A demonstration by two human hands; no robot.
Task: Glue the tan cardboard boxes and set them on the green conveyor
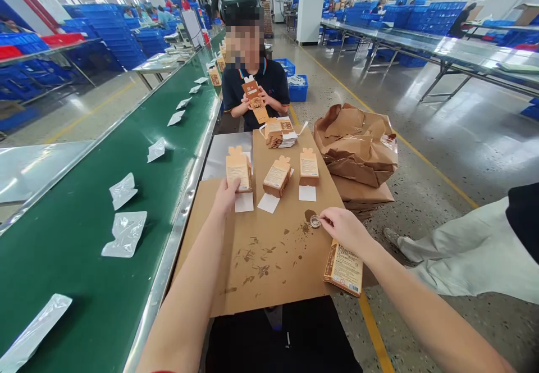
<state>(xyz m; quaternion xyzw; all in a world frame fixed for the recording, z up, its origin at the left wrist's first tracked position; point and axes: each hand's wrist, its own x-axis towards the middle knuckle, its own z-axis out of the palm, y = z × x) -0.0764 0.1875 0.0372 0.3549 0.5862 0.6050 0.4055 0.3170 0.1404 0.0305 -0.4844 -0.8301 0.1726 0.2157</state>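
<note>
My left hand (228,193) grips the lower left side of an upright brown box (238,168) with its top flaps raised and a white flap hanging below. To its right, a second box (278,176) leans at an angle, and a third box (309,166) lies beside it, both with white flaps towards me. At the right edge of the cardboard, my right hand (332,221) pinches a small clear ring-shaped item (315,222). Under my right wrist lies a printed box (344,269).
A person (252,98) opposite holds an unfolded box (255,100) behind a stack of flat boxes (280,132). The green conveyor (88,283) on the left carries silvery packets (125,234). Crumpled brown paper (357,142) and a standing person's leg (463,249) are at right.
</note>
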